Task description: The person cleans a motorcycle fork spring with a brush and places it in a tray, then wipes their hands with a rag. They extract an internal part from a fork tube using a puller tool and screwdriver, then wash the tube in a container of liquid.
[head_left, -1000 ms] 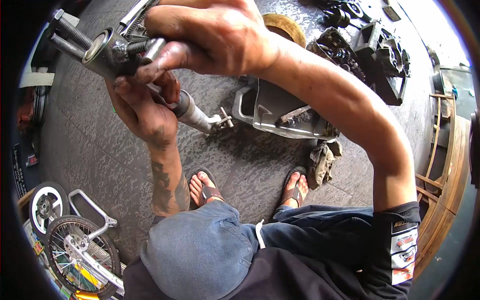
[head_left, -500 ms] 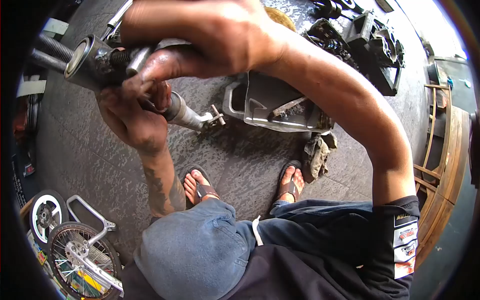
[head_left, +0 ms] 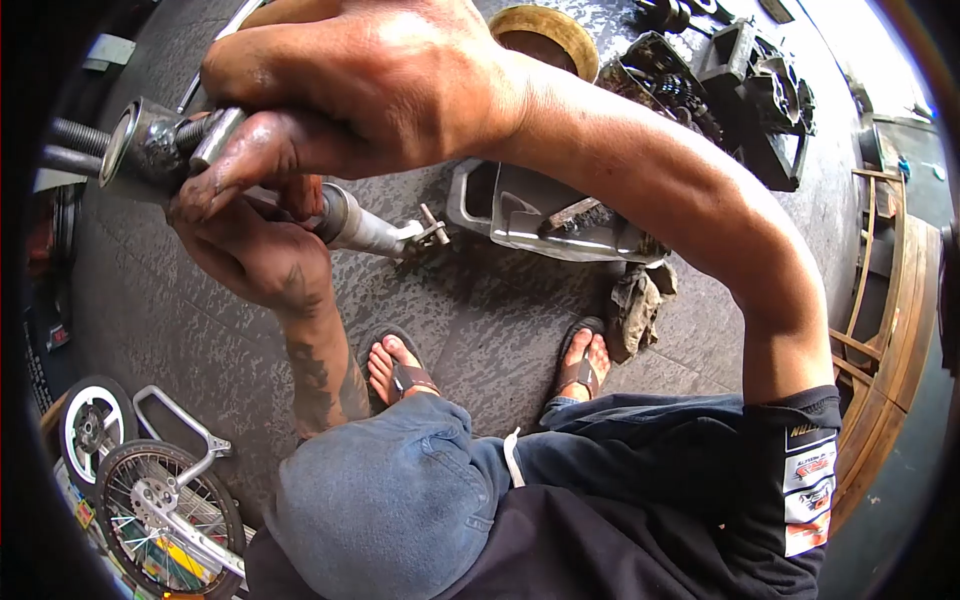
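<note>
At upper left, a round metal collar [head_left: 148, 150] has a threaded rod [head_left: 82, 136] and a smooth rod [head_left: 72, 160] running from its far side. A short steel bar [head_left: 217, 138] lies across a threaded end on its near side. My right hand [head_left: 370, 95] is closed round that bar, thumb along it. Just below, my left hand [head_left: 258, 250] is closed against the underside of the collar; what its fingers hold is hidden. Beyond the left hand, a grey metal tube [head_left: 355, 222] slants down to a small crosspin [head_left: 434, 224].
A metal pan [head_left: 560, 245] holding a dirty brush-like piece lies ahead, a crumpled rag [head_left: 638, 310] beside it. Farther off are a round yellowish basin [head_left: 560, 25] and greasy engine parts [head_left: 665, 85]. Wheels [head_left: 165, 515] stand lower left, a wooden bench [head_left: 890, 350] right.
Both hands have shifted left in view, along with the collar and the bar. More of the yellowish basin shows behind my right wrist. My feet have stayed in place.
</note>
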Available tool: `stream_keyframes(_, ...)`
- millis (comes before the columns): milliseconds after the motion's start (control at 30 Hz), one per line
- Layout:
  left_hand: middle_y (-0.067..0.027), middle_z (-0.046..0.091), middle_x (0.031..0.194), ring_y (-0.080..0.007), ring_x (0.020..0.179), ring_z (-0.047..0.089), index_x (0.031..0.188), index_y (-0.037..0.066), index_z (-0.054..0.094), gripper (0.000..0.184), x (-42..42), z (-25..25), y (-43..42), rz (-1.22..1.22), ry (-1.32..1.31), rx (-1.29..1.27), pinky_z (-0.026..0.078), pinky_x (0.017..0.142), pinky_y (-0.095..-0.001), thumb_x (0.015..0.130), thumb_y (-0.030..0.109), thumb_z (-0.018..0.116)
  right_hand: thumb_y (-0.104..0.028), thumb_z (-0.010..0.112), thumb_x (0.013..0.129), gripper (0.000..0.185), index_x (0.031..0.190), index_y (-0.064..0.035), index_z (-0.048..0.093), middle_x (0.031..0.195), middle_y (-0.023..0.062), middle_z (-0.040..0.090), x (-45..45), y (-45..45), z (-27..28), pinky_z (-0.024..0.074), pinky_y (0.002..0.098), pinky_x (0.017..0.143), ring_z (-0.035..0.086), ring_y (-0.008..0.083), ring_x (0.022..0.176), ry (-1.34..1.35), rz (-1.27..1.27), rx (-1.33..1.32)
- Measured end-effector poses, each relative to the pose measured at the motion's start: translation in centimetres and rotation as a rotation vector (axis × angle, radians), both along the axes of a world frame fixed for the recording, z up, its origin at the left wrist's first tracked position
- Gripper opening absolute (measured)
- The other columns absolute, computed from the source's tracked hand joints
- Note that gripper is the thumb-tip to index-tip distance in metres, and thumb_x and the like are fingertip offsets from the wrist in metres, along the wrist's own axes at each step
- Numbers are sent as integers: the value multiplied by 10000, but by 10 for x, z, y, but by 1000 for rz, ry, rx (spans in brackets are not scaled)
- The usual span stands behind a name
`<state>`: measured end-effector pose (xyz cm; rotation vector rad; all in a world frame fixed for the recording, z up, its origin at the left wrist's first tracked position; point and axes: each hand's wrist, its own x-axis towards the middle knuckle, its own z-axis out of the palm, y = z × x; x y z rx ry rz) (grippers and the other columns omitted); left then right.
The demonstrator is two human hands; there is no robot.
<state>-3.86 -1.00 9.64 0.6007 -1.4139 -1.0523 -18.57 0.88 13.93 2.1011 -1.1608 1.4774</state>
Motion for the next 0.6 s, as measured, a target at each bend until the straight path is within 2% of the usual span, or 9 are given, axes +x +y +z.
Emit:
stream_keyframes(100,-43,487,608,-98,469,448,810,20,513,447,3,-1,0,87,-27,-42,353,426,-244,985,415,398,-281,672,815,294,802,-64,475,650,63,493,-5,3,6,414,361,391,542,237,480,83,87,5)
stream_keyframes(200,-46,508,640,-110,500,475,842,19,522,442,1,2,13,86,-36,64,379,456,-253,983,421,404,-328,691,794,325,818,-73,490,665,69,511,-8,5,2,421,363,391,564,242,498,-25,272,-65)
stream_keyframes(267,-50,530,686,-114,535,503,883,16,511,445,11,-13,14,114,-103,106,412,492,-260,980,438,406,-469,625,844,434,885,-38,597,700,83,505,-9,4,-4,461,372,505,557,264,566,37,235,99)
stream_keyframes(333,-55,562,788,-118,629,557,960,21,488,414,0,-8,12,59,-3,31,459,535,-262,981,430,428,-542,586,849,520,751,-34,534,647,92,452,-12,9,2,383,400,459,491,311,515,-29,278,220)
stream_keyframes(400,-82,587,917,-123,765,575,1140,-11,473,536,4,5,15,-217,-5,110,473,610,-262,951,490,463,-610,500,869,596,847,-20,579,729,116,532,-29,18,19,438,392,527,562,309,616,60,303,342)
stream_keyframes(433,-85,589,907,-98,717,547,1149,-15,477,576,5,5,12,-313,15,146,435,566,-233,931,518,490,-625,512,845,644,1030,-15,600,888,120,616,-40,23,23,500,338,594,647,263,783,-36,331,366)
stream_keyframes(500,-90,593,886,-46,620,493,1166,-22,485,659,7,5,6,-497,46,231,358,479,-176,892,574,544,-461,583,886,549,1163,14,579,1105,146,639,-53,40,49,526,298,640,664,208,883,-143,115,402)
stream_keyframes(533,-51,547,778,-35,523,410,1077,-14,492,618,3,3,3,-598,132,205,310,437,-192,889,571,555,-264,654,865,434,1214,-20,568,1137,134,637,-55,42,63,543,301,657,662,216,914,-257,183,349)
stream_keyframes(600,-26,504,728,-33,518,404,1034,-16,487,632,1,11,2,-736,172,269,298,436,-193,881,594,552,-167,699,809,483,1255,-48,556,1194,119,625,-62,49,108,572,330,717,658,246,975,-13,69,343)
